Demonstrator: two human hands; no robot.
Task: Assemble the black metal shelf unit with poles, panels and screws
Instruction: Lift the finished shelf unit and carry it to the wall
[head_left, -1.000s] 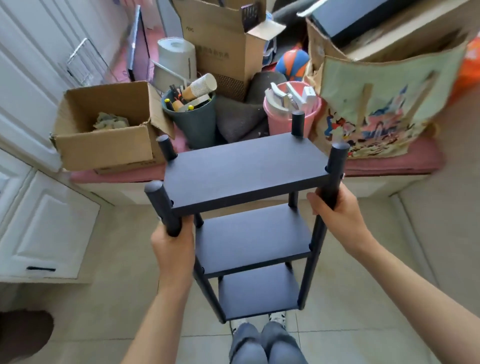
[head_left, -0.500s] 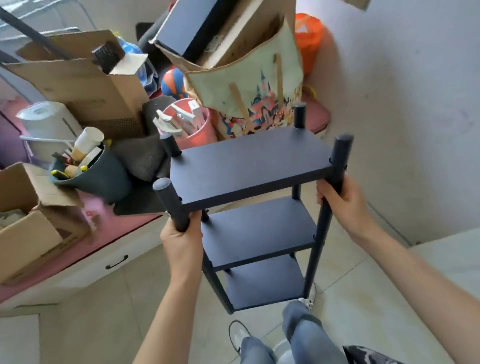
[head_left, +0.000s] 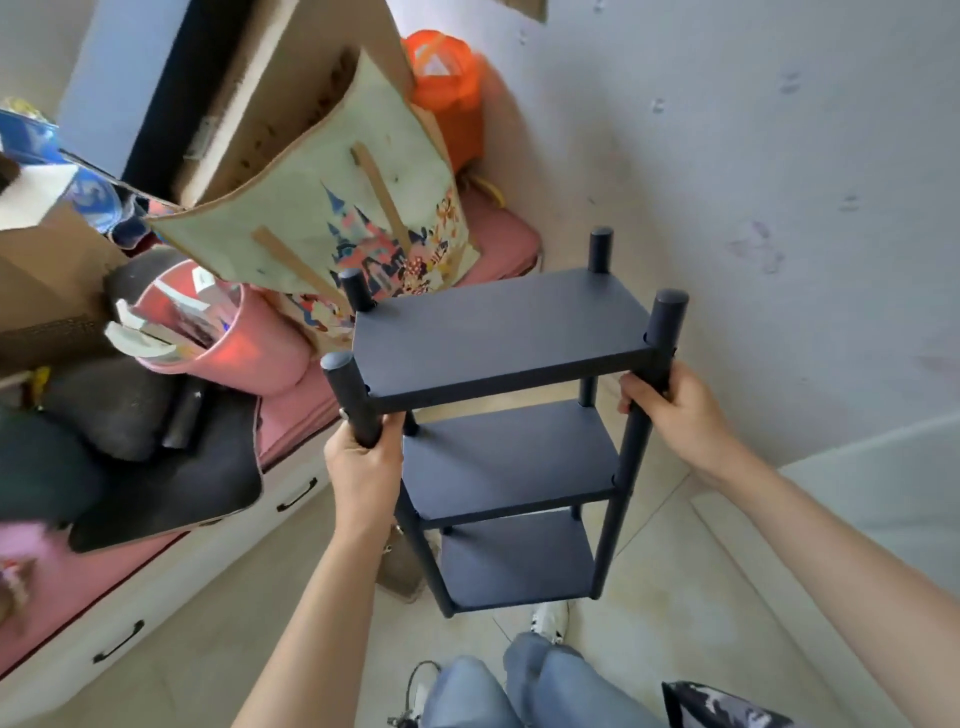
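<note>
We hold the shelf (head_left: 498, 332) upright in front of us, between the cluttered bench (head_left: 291, 415) and the wall (head_left: 779, 156). Our left hand (head_left: 363, 462) wraps its grip round the near left pole (head_left: 353, 400) just under the top panel; our right hand (head_left: 675, 410) grips the near right pole (head_left: 660, 338) the same way. All three panels sit on four poles, so assembly looks finished and we judge this a carry. Next we need a level floor (head_left: 675, 597) spot, setting all four feet down together.
</note>
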